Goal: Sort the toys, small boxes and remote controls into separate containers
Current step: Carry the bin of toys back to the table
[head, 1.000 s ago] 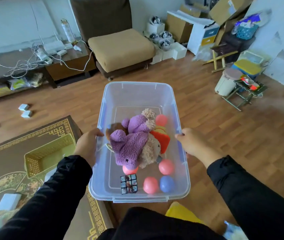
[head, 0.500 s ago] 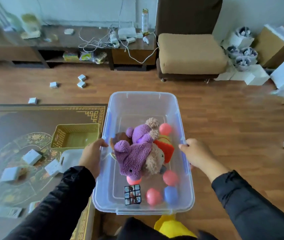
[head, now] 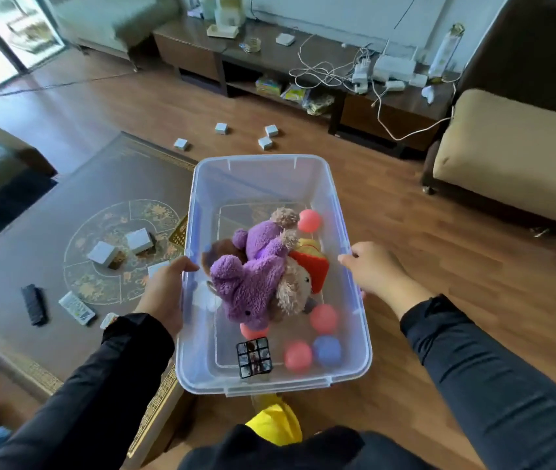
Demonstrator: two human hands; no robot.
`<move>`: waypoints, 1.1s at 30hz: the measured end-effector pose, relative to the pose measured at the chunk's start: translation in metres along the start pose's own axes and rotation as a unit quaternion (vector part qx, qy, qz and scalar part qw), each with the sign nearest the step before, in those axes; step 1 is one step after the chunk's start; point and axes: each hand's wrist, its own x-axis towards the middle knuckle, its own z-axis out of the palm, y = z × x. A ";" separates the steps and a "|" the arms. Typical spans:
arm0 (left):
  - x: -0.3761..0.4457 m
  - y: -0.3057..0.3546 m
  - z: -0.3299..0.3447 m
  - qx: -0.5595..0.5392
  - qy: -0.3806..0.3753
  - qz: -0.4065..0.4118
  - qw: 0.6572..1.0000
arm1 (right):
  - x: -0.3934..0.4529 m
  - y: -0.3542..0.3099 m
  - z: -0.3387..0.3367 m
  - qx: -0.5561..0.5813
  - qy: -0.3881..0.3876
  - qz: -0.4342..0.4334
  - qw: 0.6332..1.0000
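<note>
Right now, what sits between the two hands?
Head view: the clear bin, gripped by left hand and right hand; between them the purple plush over other toys.

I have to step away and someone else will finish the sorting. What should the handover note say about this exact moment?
Left hand and right hand each grip a long rim of the clear bin, held off the floor.
Done: plush toys, balls and puzzle cube are in the bin.
Left: white small boxes on the coffee table at and on the floor; remote controls on the table. None of these is in a container yet.
</note>
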 end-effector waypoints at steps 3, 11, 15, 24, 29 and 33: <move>0.016 0.023 0.004 -0.017 0.009 0.016 1.000 | 0.031 -0.022 -0.004 0.006 0.008 -0.009 1.000; 0.050 0.081 0.027 -0.067 0.019 0.042 0.997 | 0.099 -0.057 -0.020 0.011 -0.001 -0.024 1.000; 0.068 0.096 0.036 -0.089 0.039 0.026 0.995 | 0.138 -0.072 -0.034 0.005 -0.029 -0.048 0.998; 0.106 0.101 0.105 -0.083 0.085 0.042 0.992 | 0.265 -0.072 -0.088 -0.061 -0.064 -0.122 0.989; 0.114 0.092 0.156 -0.131 0.091 0.030 0.987 | 0.327 -0.071 -0.123 -0.117 -0.074 -0.152 0.979; 0.119 0.082 0.177 -0.154 0.101 0.021 0.983 | 0.362 -0.092 -0.138 -0.152 -0.074 -0.181 0.969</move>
